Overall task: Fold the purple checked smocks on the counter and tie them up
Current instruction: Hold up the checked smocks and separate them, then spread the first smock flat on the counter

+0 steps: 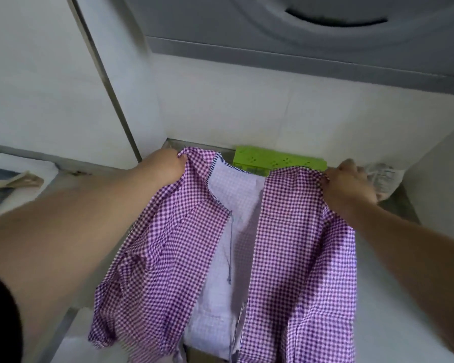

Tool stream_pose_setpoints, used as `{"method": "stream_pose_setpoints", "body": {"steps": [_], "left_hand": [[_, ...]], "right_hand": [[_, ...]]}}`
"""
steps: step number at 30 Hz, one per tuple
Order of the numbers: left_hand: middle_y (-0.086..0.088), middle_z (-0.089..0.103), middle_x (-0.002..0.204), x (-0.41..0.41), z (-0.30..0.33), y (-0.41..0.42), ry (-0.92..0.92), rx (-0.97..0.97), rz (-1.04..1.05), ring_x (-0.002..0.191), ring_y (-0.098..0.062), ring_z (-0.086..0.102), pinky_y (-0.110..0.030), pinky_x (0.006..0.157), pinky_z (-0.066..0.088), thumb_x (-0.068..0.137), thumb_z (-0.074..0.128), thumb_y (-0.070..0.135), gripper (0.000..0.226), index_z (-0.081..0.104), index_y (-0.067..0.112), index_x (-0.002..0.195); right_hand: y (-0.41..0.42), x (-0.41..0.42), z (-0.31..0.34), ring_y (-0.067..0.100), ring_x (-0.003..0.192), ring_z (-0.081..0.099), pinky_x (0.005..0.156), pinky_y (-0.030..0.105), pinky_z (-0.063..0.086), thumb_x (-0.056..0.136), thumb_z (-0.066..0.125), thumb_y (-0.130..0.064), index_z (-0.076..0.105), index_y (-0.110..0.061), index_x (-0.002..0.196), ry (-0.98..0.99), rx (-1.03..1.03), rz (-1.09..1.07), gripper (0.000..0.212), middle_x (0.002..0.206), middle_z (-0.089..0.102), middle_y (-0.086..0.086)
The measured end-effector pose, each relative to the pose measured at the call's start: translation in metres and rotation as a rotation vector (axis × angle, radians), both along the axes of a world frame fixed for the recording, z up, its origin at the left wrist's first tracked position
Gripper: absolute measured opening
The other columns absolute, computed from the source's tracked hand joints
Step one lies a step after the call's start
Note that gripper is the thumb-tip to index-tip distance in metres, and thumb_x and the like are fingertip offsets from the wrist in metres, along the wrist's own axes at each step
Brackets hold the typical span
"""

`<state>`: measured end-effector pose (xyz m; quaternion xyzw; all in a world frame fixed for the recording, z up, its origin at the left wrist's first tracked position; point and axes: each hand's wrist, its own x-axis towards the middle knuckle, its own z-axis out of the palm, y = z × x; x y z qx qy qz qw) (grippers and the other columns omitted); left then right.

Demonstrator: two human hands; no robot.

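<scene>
Purple checked smock (pixel 294 258) hangs spread between two hands over a grey counter (pixel 383 297), its front open toward the camera so that the paler inside of the back panel shows down the middle. The left hand (pixel 165 166) pinches the top corner of the left shoulder, fingers curled round a bunch of cloth; the right hand (pixel 349 184) grips the right shoulder in the same way, knuckles up, cloth gathered under the fingers. Both forearms are bare and reach forward from the near edge of the view. A thin grey tie string (pixel 230 247) dangles down the centre, against the pale inner cloth. A striped blue and white trim (pixel 212 166) runs along the neck edge near the left hand. Behind the smock's collar, against the white wall (pixel 273 113), lies a bright green power strip (pixel 278 159) with rows of sockets, partly hidden by the garment. Beyond the right hand sits a crumpled pale bundle (pixel 383 176); what it is cannot be told. A grey hood-like body (pixel 299 35) overhangs the wall. At far left a beige object (pixel 19 180) lies on a white surface.
</scene>
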<state>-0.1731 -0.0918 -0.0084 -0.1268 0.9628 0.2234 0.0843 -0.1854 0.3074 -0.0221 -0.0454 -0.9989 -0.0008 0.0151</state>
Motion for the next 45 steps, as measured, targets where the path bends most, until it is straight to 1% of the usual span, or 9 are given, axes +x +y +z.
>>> {"method": "stream_pose_setpoints", "body": {"steps": [6, 9, 15, 20, 27, 32, 38, 41, 45], "left_hand": [[-0.022, 0.065, 0.129, -0.032, -0.045, 0.004, 0.008, 0.102, 0.089, 0.095, -0.025, 0.055, -0.031, 0.084, 0.040, 0.114, 0.027, 0.037, 0.053, 0.065, 0.002, 0.127], [-0.024, 0.062, 0.137, -0.042, -0.071, 0.008, -0.031, 0.128, 0.171, 0.109, -0.034, 0.062, -0.033, 0.088, 0.044, 0.114, 0.030, 0.037, 0.053, 0.061, 0.000, 0.136], [-0.019, 0.068, 0.126, -0.034, -0.104, -0.011, -0.112, 0.135, 0.135, 0.115, -0.037, 0.065, -0.039, 0.096, 0.049, 0.112, 0.034, 0.039, 0.051, 0.068, 0.004, 0.129], [-0.006, 0.062, 0.143, 0.014, -0.138, -0.058, -0.261, 0.051, -0.090, 0.122, -0.028, 0.063, -0.041, 0.106, 0.050, 0.094, 0.059, 0.045, 0.054, 0.054, 0.025, 0.144], [-0.003, 0.032, 0.168, 0.058, -0.177, -0.100, -0.418, 0.162, -0.071, 0.145, -0.026, 0.044, -0.044, 0.120, 0.038, 0.089, 0.066, 0.036, 0.089, 0.017, 0.039, 0.164], [0.003, 0.049, 0.150, 0.065, -0.173, -0.090, -0.301, 0.341, -0.020, 0.131, -0.017, 0.050, -0.034, 0.112, 0.037, 0.111, 0.041, 0.020, 0.040, 0.052, 0.016, 0.149], [-0.001, 0.045, 0.159, 0.100, -0.186, -0.124, -0.389, 0.050, 0.026, 0.145, -0.028, 0.042, -0.045, 0.123, 0.034, 0.103, 0.055, 0.042, 0.055, 0.046, 0.025, 0.155], [0.000, 0.064, 0.134, 0.117, -0.193, -0.133, -0.480, 0.059, 0.024, 0.117, -0.026, 0.064, -0.048, 0.106, 0.053, 0.062, 0.070, 0.080, 0.090, 0.058, 0.032, 0.138], [0.006, 0.071, 0.123, 0.129, -0.190, -0.132, -0.602, -0.042, -0.269, 0.106, -0.016, 0.066, -0.041, 0.102, 0.053, 0.072, 0.045, 0.079, 0.065, 0.070, 0.039, 0.116]], "right_hand": [[-0.039, 0.008, -0.052, 0.044, 0.117, 0.057, 0.098, 0.050, 0.047, 0.096, 0.055, -0.026, 0.047, -0.016, 0.131, -0.022, -0.468, -0.111, 0.038, 0.136, 0.045, 0.017], [-0.065, 0.051, -0.101, 0.027, 0.124, 0.058, 0.106, 0.045, 0.047, 0.091, 0.065, -0.047, 0.037, -0.027, 0.146, -0.321, -0.409, 0.192, 0.066, 0.150, 0.041, 0.003], [-0.068, 0.072, -0.192, 0.029, 0.158, -0.013, 0.127, 0.054, 0.012, 0.053, 0.034, -0.094, -0.005, -0.015, 0.163, -0.666, -0.056, 0.393, 0.141, 0.171, -0.011, 0.008], [-0.066, 0.043, -0.196, 0.031, 0.158, -0.006, 0.128, 0.049, 0.009, 0.080, 0.065, -0.072, -0.003, -0.012, 0.163, -0.632, 0.030, 0.419, 0.123, 0.171, -0.007, 0.011], [-0.139, 0.068, -0.163, 0.032, 0.119, 0.058, 0.092, 0.050, 0.057, 0.095, 0.056, -0.023, 0.015, -0.034, 0.157, -0.330, 0.024, 0.684, 0.076, 0.145, 0.037, 0.008], [-0.196, 0.093, -0.171, 0.041, 0.137, 0.041, 0.111, 0.060, 0.038, 0.092, 0.047, -0.067, 0.019, -0.043, 0.157, -0.545, 0.057, 0.658, 0.074, 0.163, 0.023, 0.017], [-0.213, 0.091, -0.164, 0.032, 0.140, 0.038, 0.103, 0.052, 0.047, 0.088, 0.043, -0.079, 0.034, -0.033, 0.153, -0.548, -0.071, 0.441, 0.081, 0.159, 0.028, 0.000], [-0.215, 0.094, -0.167, 0.028, 0.139, 0.037, 0.102, 0.049, 0.050, 0.082, 0.053, -0.081, 0.028, -0.026, 0.157, -0.541, -0.067, 0.413, 0.095, 0.158, 0.026, -0.004], [-0.218, 0.098, -0.173, 0.028, 0.138, 0.035, 0.104, 0.048, 0.050, 0.078, 0.060, -0.080, 0.020, -0.023, 0.161, -0.534, -0.035, 0.416, 0.107, 0.159, 0.022, -0.003]]}}
